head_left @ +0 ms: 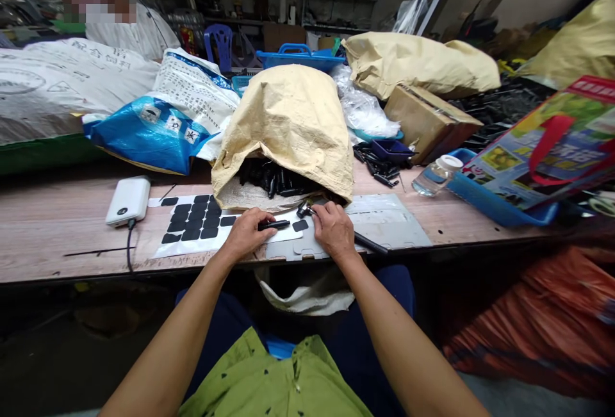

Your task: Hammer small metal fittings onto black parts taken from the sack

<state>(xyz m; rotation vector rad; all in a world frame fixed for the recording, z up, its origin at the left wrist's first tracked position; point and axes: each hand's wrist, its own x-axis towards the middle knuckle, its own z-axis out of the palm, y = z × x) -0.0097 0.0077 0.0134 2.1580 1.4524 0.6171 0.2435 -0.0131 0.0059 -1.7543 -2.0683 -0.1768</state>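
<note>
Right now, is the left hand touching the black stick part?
Touching. The head view shows the left hand with its fingers closed around one end of the black stick part, above the sheet of black pads.

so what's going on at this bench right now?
A person sits at a wooden workbench. The left hand holds a slim black plastic part over a white backing sheet of black adhesive pads. The right hand pinches a small dark piece at the mouth of a tan sack that holds more black parts. A white power bank lies at the left. Another person sits at the far left.
</note>
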